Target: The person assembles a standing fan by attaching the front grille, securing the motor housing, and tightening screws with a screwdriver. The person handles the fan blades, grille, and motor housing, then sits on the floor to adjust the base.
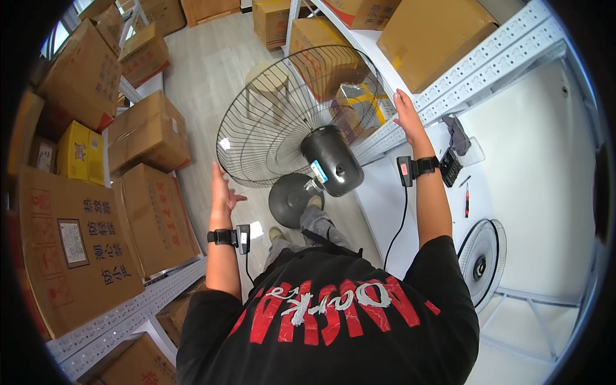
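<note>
Standing over a large black pedestal fan [332, 163], we have it in front of us, between our two hands. Our left hand [222, 192] is released, thumb and fingers spread, just beside the lower-left rim of the wire guard. Our right hand [410, 122] is released too, fingers extended, near the guard's right rim. We cannot tell whether either hand touches the wire. The fan's rounded motor housing faces us in the space between both hands, and its round base [290, 204] rests on the floor beside our shoe [316, 201]. Beyond our right forearm, a red-and-black screwdriver [467, 204] lies on the white tabletop [385, 199].
</note>
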Action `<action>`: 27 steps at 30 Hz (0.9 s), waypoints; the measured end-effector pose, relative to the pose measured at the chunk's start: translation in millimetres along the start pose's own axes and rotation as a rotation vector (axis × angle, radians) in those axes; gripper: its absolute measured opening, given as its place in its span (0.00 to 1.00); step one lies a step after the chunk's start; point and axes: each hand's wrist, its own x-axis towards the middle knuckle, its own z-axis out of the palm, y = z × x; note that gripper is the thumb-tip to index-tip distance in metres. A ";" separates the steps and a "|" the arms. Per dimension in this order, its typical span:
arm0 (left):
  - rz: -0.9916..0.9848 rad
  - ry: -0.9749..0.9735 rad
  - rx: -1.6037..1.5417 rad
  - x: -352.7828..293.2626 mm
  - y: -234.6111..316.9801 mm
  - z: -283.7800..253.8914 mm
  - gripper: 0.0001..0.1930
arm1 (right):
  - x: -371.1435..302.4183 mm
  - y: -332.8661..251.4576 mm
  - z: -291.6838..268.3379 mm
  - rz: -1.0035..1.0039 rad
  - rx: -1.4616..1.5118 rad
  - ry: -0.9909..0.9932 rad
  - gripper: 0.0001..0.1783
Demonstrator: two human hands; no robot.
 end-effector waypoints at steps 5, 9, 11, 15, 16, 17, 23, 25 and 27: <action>-0.167 -0.127 -0.190 0.9 -10.1 9.0 0.51 | 51.7 3.4 16.1 0.154 0.163 -0.127 0.46; -0.109 -0.237 -0.326 11.4 -9.7 15.0 0.41 | 71.4 4.0 28.8 0.211 0.281 -0.216 0.43; -0.093 -0.172 -0.337 21.0 -9.6 11.3 0.37 | 75.8 4.4 32.3 0.225 0.303 -0.237 0.40; 0.036 -0.057 -0.348 16.6 9.1 24.0 0.32 | 86.5 5.7 39.7 0.187 0.372 -0.267 0.39; 0.085 -0.049 -0.347 19.5 13.0 22.9 0.31 | 88.7 -0.2 43.7 0.166 0.378 -0.271 0.39; 0.105 -0.077 -0.352 30.2 15.6 16.8 0.31 | 90.6 -6.2 47.8 0.144 0.384 -0.275 0.39; 0.211 -0.054 -0.409 50.4 49.0 14.6 0.27 | 106.8 -31.7 61.3 0.250 0.329 -0.315 0.39; 0.276 -0.054 -0.454 54.0 60.1 7.8 0.23 | 104.8 -46.2 68.6 0.267 0.366 -0.356 0.39; 0.381 -0.082 -0.493 58.7 70.7 -7.0 0.22 | 96.9 -64.7 72.9 0.222 0.434 -0.441 0.40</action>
